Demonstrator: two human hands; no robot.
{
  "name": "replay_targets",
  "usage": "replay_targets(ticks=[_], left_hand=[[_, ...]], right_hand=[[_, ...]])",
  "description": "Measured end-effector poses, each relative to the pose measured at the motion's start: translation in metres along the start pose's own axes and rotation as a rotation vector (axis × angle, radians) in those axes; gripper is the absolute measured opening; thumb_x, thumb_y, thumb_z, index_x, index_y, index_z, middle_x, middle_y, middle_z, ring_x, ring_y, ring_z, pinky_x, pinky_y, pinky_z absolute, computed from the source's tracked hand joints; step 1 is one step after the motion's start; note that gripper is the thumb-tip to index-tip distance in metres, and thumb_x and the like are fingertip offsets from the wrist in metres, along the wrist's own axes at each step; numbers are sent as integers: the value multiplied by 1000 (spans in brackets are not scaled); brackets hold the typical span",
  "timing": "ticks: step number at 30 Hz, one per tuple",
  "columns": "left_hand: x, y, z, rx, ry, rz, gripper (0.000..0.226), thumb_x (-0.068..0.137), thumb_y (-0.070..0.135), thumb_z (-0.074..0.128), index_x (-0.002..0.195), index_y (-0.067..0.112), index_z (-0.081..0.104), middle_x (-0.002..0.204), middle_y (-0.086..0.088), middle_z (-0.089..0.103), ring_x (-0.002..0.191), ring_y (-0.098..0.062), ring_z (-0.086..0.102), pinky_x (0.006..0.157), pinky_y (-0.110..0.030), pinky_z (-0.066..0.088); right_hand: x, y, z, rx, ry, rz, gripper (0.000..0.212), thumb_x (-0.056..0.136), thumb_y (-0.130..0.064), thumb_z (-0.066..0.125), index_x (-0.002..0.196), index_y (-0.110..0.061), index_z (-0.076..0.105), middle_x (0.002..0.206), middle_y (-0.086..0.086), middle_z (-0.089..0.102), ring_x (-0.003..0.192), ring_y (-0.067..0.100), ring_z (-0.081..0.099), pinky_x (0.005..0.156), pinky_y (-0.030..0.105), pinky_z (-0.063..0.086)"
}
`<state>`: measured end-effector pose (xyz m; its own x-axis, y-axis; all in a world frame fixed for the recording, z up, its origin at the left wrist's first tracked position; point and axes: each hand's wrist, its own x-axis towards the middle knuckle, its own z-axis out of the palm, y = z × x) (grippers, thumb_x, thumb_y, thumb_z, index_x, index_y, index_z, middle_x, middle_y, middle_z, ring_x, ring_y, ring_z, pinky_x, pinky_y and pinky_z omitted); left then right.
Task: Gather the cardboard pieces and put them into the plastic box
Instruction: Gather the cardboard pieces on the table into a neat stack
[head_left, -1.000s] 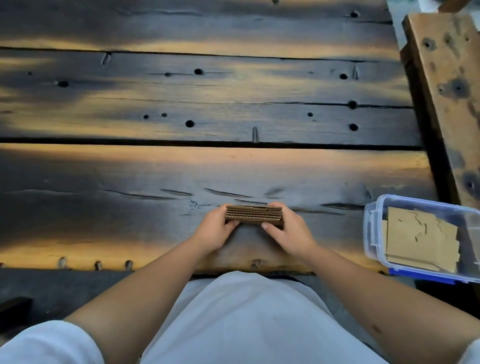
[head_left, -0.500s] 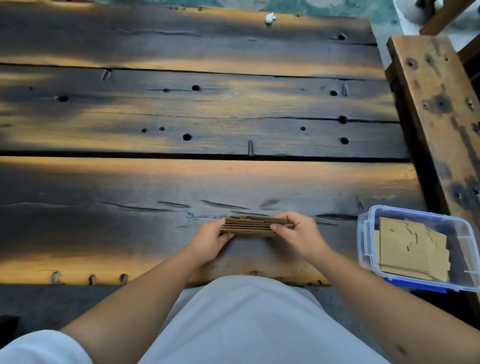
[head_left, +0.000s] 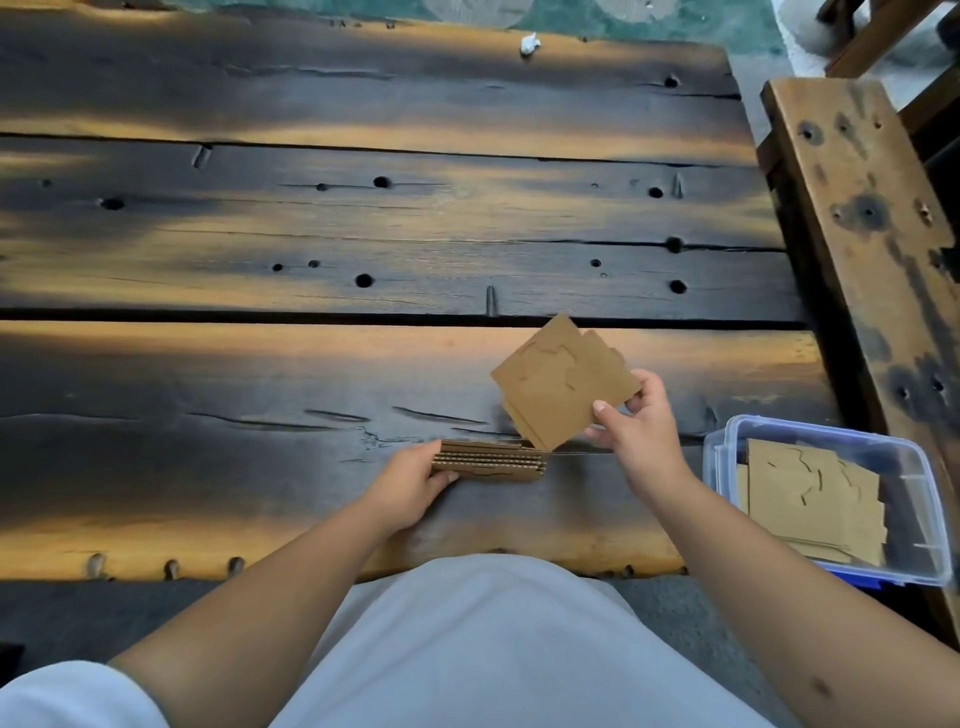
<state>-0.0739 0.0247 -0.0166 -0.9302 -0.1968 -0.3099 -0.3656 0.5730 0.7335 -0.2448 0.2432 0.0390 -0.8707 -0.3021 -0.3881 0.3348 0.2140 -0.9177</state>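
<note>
— What's nearest to you on the feed?

— The white shirt at the bottom, and both of my bare forearms reaching out over the near edge of the counter, which is dark, scorched-looking planks with knots and holes.

— And the left hand?

— My left hand grips the left end of the cardboard stack, fingers curled round it. The stack stands on its edge on the counter, so I see the corrugated edges of several pieces packed together.

— The right?

— My right hand is up off the counter, a bit to the right of the stack. It pinches a few lifted cardboard pieces at their right corner, thumb on the near face and fingers behind. They are tilted, the flat face turned toward me, with cut lines showing on it. Their lowest corner hangs just above the right end of the stack; I cannot tell whether it touches.

— Where's the box?

— The plastic box sits at the right, past the counter's edge, lid off, clear walls with a blue base. More cardboard pieces in the box lie flat inside it.

— Further out?

— A wooden beam runs along the right side, and a small white scrap lies near the counter's far edge.
</note>
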Motion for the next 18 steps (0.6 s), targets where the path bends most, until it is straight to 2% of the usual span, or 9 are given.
replay_targets(ticks=[4,9,11,13,16,18], left_hand=[[-3,0,1,15,-8,7,25,88,11,64,113,14,65,110,-4,68,105,-20,60,87,-22,41],[-9,0,3,4,-9,4,17,89,14,63,105,20,64,102,7,62,99,-12,57,80,-4,32],[-9,1,4,0,5,-6,17,89,13,63,105,19,64,102,6,63,98,-12,57,81,-6,34],[-9,1,5,-1,18,-27,17,89,13,64,106,16,64,104,1,66,99,-14,58,81,-14,37],[-9,3,6,-8,15,-44,11,89,12,63,99,17,63,99,1,66,97,-18,59,76,-17,36],[-9,4,6,-20,23,-57,11,89,12,62,97,19,62,97,3,65,97,-18,59,74,-15,35]], right_hand=[[6,-4,1,24,-30,-27,47,92,-1,55,106,-46,47,109,-4,58,89,8,67,68,30,58],[11,5,10,-107,-79,-41,22,95,-8,53,99,-29,59,86,-4,65,76,5,59,76,31,52],[11,12,14,-117,-146,43,20,95,-7,54,96,-26,59,91,-3,66,80,7,61,74,29,52],[9,21,17,-95,-221,143,19,95,-3,53,95,-21,59,99,0,67,90,13,65,74,27,56],[5,35,19,-104,-301,230,19,94,1,52,94,-16,59,100,3,70,94,17,68,81,28,56],[2,41,19,-170,-349,223,15,93,2,54,99,-11,59,102,3,72,97,18,67,88,30,52]])
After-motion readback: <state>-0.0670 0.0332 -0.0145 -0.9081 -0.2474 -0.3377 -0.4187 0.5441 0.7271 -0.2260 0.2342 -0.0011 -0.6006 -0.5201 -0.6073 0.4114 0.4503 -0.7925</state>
